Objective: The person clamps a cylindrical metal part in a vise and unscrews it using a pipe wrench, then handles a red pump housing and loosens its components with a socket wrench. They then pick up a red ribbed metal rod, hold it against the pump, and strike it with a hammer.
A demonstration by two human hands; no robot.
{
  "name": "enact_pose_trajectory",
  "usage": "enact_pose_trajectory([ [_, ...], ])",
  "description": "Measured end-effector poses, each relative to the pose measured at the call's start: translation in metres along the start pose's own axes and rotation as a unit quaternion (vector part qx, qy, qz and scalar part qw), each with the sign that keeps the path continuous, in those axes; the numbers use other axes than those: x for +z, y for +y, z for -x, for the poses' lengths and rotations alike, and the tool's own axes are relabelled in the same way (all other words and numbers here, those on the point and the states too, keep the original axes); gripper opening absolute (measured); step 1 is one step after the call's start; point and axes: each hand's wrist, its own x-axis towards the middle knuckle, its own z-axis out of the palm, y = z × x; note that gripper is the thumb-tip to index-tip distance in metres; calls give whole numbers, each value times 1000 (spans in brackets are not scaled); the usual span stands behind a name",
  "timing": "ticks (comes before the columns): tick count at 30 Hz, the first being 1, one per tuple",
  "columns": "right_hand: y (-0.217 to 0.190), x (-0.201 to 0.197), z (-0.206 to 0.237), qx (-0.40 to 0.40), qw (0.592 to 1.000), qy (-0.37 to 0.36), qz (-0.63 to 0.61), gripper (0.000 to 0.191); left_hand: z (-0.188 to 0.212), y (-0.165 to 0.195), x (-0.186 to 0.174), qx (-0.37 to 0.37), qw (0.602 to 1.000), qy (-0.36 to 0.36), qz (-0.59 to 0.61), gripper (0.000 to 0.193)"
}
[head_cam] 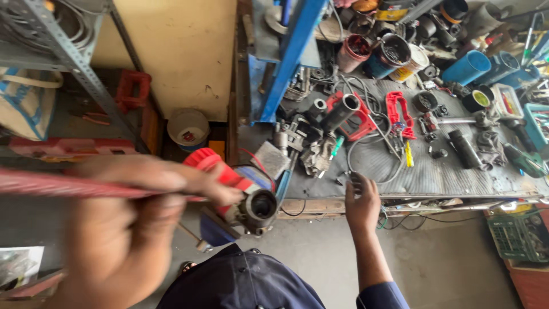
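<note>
Left hand clamped round a long red bar, levering at the red tool; right hand, fingers loosely apart, steadies on the desk edge.

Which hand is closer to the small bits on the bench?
The right hand. It rests at the bench's front edge by the small parts, while the left hand grips a red rod.

Dark navy work shirt, short sleeve on right arm; forearms & both hands bare, no gloves.
</note>
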Motion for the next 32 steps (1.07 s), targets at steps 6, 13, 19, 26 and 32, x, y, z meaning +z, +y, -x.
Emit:
enact_pose_trajectory([
  [6,-55,0,26,201,980,5,2,31,8,-36,-19,34,994,-86,-63,11],
  [13,-34,43,60,423,590,141,-673,46,12,-48,-24,33,992,-113,-37,12],
  [19,14,61,51,462,482,160,-727,32,10,-60,-21,17,993,-118,20,11],
  [26,19,70,81,488,598,219,-597,32,12,-62,-23,2,989,-144,31,9],
  [32,-3,60,145,467,719,83,-507,46,6,-63,-24,4,982,-190,-2,12],
])
